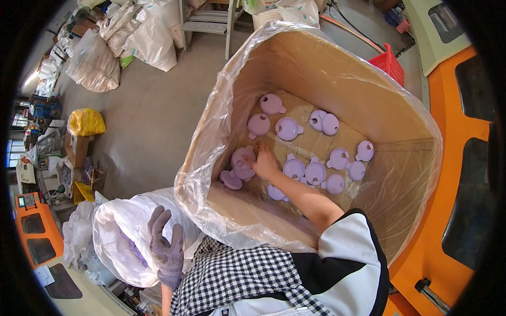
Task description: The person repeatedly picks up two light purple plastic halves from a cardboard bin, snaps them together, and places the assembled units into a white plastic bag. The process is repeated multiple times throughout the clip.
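Deep inside a large cardboard box lined with clear plastic film, my bare right hand grips the edge of a round lilac plastic piece. Its thumb lies against the piece, and some of the fingers are hard to make out. Another lilac disc lies just below it. Several more lilac round pieces with small tabs and notches are scattered on the box floor. My left hand, in a grey glove, is outside the box with fingers apart and nothing in it, beside a white plastic bag containing lilac pieces.
Orange machinery stands close along the right. A red plastic crate sits behind the box's far right corner. At the back are a metal step ladder and filled white sacks. A yellow bag rests on a carton at left.
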Demonstrator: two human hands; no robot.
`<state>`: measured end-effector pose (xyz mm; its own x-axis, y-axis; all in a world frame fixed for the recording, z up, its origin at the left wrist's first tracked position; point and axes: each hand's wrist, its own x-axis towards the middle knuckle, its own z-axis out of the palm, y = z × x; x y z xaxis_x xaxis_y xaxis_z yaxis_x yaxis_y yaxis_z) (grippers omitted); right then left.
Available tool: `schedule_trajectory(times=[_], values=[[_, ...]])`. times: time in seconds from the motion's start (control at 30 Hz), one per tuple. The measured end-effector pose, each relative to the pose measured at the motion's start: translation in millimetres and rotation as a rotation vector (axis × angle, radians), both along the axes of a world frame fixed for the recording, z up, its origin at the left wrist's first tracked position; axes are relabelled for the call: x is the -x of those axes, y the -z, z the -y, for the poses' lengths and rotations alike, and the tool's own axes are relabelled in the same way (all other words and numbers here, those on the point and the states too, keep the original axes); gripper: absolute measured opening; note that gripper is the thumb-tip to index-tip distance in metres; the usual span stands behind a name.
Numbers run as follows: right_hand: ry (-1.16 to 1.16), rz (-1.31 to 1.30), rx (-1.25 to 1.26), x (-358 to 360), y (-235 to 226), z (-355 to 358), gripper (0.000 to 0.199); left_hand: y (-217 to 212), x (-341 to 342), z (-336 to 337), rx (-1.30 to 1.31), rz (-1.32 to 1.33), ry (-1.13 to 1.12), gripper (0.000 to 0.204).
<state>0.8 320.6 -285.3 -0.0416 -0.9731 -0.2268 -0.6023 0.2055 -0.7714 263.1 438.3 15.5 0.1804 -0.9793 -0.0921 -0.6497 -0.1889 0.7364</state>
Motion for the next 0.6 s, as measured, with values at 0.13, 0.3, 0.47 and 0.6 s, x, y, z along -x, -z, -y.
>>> schedule_trajectory(times=[0.13,0.3,0.47,0.6], values=[[-0.054,-0.105,-0.351,-2.2,32.7,37.0,0.09,-3.9,5.4,2.4,-0.02,0.009,0.027,0.039],[-0.168,0.06,-0.525,-23.2,25.3,46.0,0.117,-8.8,11.0,2.0,-0.038,0.029,0.003,0.038],[-0.103,-0.146,-0.447,-49.5,22.0,23.7,0.121,-8.9,8.4,0.7,-0.022,0.066,0.042,0.037],[-0.168,-0.185,-0.452,-44.7,19.8,22.8,0.117,-7.3,7.0,0.3,-0.023,0.035,0.037,0.037]])
